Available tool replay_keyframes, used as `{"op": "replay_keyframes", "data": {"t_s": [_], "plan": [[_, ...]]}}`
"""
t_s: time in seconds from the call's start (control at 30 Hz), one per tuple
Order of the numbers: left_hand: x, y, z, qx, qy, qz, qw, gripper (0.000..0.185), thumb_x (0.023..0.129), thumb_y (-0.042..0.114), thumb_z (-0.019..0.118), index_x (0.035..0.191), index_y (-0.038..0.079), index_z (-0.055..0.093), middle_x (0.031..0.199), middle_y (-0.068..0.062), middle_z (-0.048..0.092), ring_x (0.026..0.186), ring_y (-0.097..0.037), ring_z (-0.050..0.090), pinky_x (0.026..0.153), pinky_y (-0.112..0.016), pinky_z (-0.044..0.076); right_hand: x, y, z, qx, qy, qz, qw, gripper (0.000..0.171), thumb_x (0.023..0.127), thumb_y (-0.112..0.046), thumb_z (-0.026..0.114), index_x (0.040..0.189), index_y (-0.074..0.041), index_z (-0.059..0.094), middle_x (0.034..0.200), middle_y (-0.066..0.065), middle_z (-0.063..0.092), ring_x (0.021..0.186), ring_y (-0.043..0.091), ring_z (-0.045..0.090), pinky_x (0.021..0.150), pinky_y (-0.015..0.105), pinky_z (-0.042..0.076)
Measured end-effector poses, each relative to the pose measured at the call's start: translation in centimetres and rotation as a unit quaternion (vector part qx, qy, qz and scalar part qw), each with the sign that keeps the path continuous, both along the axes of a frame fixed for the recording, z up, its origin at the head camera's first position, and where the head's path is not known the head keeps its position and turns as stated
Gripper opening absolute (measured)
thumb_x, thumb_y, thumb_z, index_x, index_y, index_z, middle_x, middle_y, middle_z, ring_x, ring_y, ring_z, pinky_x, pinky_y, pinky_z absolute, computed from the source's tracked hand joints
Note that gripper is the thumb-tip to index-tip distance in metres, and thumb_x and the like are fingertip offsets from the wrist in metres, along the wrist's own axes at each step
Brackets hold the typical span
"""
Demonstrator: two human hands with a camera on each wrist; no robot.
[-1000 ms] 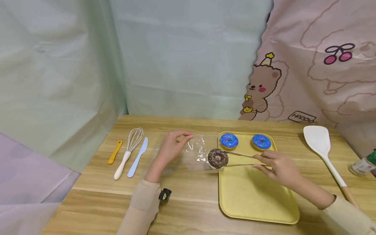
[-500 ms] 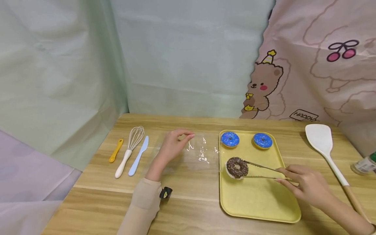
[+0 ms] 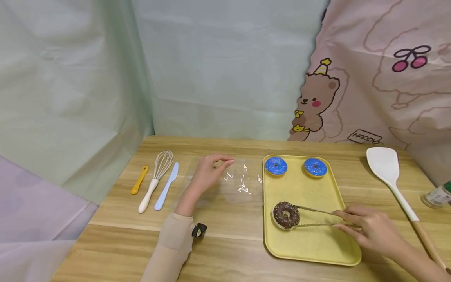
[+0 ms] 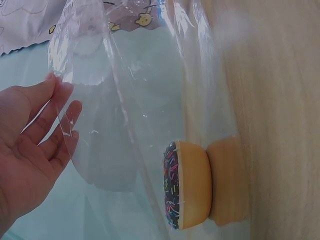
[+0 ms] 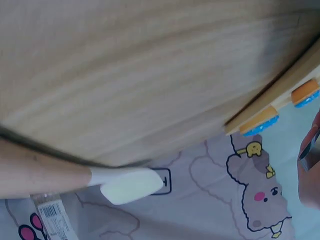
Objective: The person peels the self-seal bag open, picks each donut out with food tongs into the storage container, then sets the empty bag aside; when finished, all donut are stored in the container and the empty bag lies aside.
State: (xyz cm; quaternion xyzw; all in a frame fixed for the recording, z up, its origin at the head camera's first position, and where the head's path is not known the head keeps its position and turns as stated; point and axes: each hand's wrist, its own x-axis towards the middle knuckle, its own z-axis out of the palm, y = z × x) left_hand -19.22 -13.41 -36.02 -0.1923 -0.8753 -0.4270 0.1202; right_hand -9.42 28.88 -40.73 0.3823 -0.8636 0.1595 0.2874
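My left hand (image 3: 208, 172) pinches the rim of a clear plastic bag (image 3: 243, 176) that lies on the table. In the left wrist view a donut (image 4: 195, 185) with dark icing and coloured sprinkles shows through the clear plastic, low by the tabletop; the hand hides it in the head view. My right hand (image 3: 375, 229) holds metal tongs (image 3: 317, 210), whose tips grip a chocolate donut (image 3: 279, 217) over the yellow tray (image 3: 310, 246). Two blue-iced donuts, a left one (image 3: 280, 170) and a right one (image 3: 310, 166), sit at the tray's far end.
A yellow measuring spoon (image 3: 139, 180), a whisk (image 3: 152, 188) and a light-blue knife (image 3: 166, 190) lie at the left. To the right are a white spatula (image 3: 385, 168) with a wooden handle and a green-capped jar (image 3: 437, 196). Curtains hang behind the table.
The tongs have carried the chocolate donut away from the bag's opening, rightward and then nearer to me over the tray. My left hand stays at the bag.
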Motion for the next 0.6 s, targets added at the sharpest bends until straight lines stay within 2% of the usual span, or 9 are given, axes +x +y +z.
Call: {"op": "replay_keyframes", "data": {"t_s": [0.17,0.27,0.4,0.6], "plan": [[0.07,-0.09,0.04,0.004,-0.002,0.0,1.0,0.018,0.09,0.022,0.063,0.099,0.01,0.072,0.102,-0.003,0.07,0.098,-0.017,0.064,0.07,-0.026,0.056,0.01,-0.11,-0.35,0.004,-0.016,-0.009,1.0,0.038,0.078,-0.047,0.069,0.09,-0.012,0.076,0.076,-0.01,0.063,0.057,-0.005,0.046,0.046,0.009,0.038],[0.13,-0.13,0.07,0.004,0.0,-0.001,1.0,0.018,0.09,0.022,0.063,0.099,0.01,0.072,0.102,-0.003,0.07,0.098,-0.017,0.064,0.07,-0.026,0.056,0.17,-0.12,-0.41,0.002,-0.031,-0.012,0.999,0.035,0.069,-0.038,0.078,0.093,-0.012,0.075,0.077,-0.01,0.062,0.058,-0.007,0.044,0.045,0.008,0.035],[0.21,-0.15,0.15,0.002,-0.002,0.002,1.0,0.018,0.09,0.023,0.063,0.1,0.01,0.072,0.102,-0.003,0.07,0.098,-0.017,0.064,0.07,-0.026,0.056,0.25,0.06,-0.38,-0.002,-0.047,-0.016,0.999,0.042,0.057,-0.026,0.086,0.095,-0.012,0.074,0.079,-0.008,0.062,0.059,-0.006,0.045,0.045,0.009,0.035],[0.28,-0.18,0.28,0.001,-0.019,0.006,0.9998,0.02,0.09,0.026,0.062,0.101,0.013,0.072,0.105,-0.002,0.069,0.101,-0.017,0.063,0.073,-0.027,0.056,0.23,0.28,0.15,-0.017,-0.07,-0.03,0.997,0.047,0.056,-0.021,0.087,0.1,-0.013,0.072,0.08,-0.009,0.062,0.06,-0.004,0.05,0.046,0.009,0.036]]}}
